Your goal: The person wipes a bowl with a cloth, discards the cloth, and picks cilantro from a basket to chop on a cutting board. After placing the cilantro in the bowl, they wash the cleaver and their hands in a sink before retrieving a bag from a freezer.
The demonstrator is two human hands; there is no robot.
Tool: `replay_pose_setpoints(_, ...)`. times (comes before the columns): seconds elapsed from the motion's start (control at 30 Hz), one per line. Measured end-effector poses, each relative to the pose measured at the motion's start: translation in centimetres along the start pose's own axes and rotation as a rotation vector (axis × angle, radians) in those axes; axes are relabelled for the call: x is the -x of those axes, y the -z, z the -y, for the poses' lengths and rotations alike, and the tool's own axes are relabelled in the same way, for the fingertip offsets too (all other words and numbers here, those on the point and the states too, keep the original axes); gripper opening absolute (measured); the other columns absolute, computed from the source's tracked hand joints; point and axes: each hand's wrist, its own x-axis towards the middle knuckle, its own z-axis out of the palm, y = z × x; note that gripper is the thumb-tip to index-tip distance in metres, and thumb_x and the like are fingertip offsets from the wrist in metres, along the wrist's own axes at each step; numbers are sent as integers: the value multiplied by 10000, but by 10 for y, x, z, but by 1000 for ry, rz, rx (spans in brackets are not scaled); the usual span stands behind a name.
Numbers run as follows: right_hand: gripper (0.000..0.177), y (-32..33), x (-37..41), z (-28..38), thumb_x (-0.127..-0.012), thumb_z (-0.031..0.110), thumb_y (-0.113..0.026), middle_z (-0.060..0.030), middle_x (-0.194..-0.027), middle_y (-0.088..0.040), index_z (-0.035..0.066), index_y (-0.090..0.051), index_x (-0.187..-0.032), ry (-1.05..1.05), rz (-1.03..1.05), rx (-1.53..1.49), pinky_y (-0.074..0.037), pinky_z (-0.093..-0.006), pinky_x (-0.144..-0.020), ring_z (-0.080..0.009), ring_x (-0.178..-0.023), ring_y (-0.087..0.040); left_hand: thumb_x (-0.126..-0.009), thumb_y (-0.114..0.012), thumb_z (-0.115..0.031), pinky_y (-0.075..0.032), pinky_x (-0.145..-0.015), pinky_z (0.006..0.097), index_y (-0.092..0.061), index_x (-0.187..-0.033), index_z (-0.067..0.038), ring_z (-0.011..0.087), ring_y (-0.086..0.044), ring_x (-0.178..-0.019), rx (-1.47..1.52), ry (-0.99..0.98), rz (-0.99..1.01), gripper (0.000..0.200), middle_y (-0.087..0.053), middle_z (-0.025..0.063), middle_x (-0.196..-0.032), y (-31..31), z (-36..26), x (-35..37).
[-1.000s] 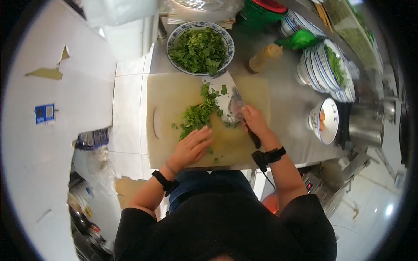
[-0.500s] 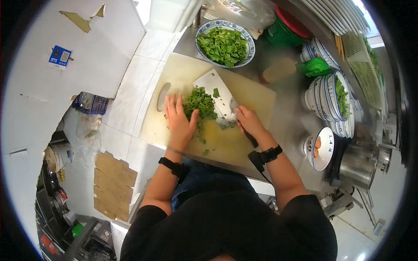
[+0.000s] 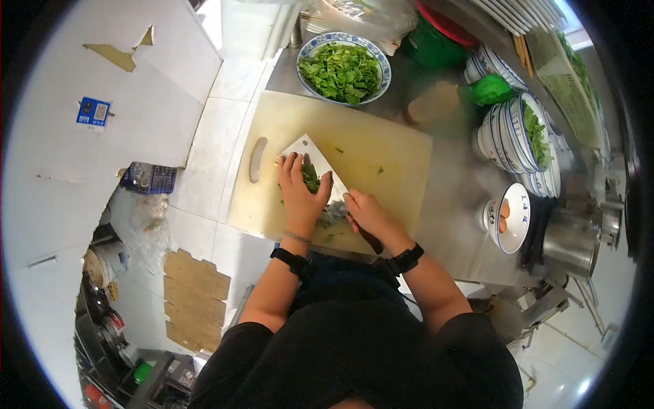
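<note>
I have only one view, worn on my head. It looks steeply down past my own chest onto the surface, and its wide lens bends the edges into a dark round border. The cutting board sits close below at the centre, with the floor on my left.

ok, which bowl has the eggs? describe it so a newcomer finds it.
Start at the pale rectangular cutting board, where the right hand grips a steel cleaver. On the steel counter right of the board stands a small blue-and-white ceramic bowl. Unlike the stacked bowls of greens behind it, it stands alone and holds brown eggs.
</note>
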Motion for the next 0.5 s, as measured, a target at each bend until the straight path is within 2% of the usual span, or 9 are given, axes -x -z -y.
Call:
replay_pose_setpoints(0.13,299,-6,18,-4,-956,223,-421,-61,-498,-494,4,-458,-756,17,-75,-63,-390,-310,-399,-153,-380,-487,-742,-710,-198,-313,-1010,505,-481,-1185,-14,426,-334,-1252,48,-84,98,531,-439,190,-1271,-1,-15,-8)
replay_pose_setpoints(0.2,286,-6,28,2,-961,220,-414,-45,-502,-472,19,-445,-760,-65,-179,-277,-371,-295,-384,-136,-381,-477,-735,-715,-178,-326,-1000,495,-516,-1139,-30,414,-358,-1236,117,-130,93,474,-456,175,-1247,-9,-26,-20)
replay_pose_setpoints(0.27,284,-1,30,12,-963,223,-412,-44,-513,-472,23,-442,-763,-42,-266,-357,-371,-289,-383,-134,-383,-476,-751,-699,-155,-343,-982,487,-539,-1105,-33,402,-379,-1218,146,-274,113,407,-473,165,-1217,-19,-36,-40)
replay_pose_setpoints(0.3,282,0,31,18,-964,226,-410,-42,-525,-471,28,-439,-766,-25,-327,-427,-371,-283,-382,-131,-386,-475,-766,-675,-130,-353,-981,460,-566,-1028,-42,378,-419,-1187,167,-305,106,297,-518,151,-1174,-18,-50,-55)
replay_pose_setpoints(0.33,282,5,27,25,-964,226,-410,-42,-525,-471,28,-439,-766,-18,-345,-438,-371,-283,-382,-131,-386,-475,-766,-675,-130,-353,-981,460,-566,-1028,-42,378,-419,-1187,175,-323,115,297,-518,151,-1174,-20,-57,-72)
replay_pose_setpoints(0.47,265,36,-8,67,-961,219,-417,-47,-541,-485,28,-453,-781,117,-548,-398,-381,-286,-377,-132,-382,-468,-771,-649,-78,-362,-955,459,-569,-921,-45,364,-451,-1144,289,-594,147,173,-543,137,-1096,-43,-79,-154)
replay_pose_setpoints(0.5,258,41,-15,78,-960,216,-416,-45,-536,-483,29,-461,-789,170,-604,-410,-385,-287,-376,-133,-385,-471,-740,-645,-50,-394,-917,435,-547,-901,-57,355,-487,-1070,296,-668,112,188,-546,120,-1026,-51,-83,-175)
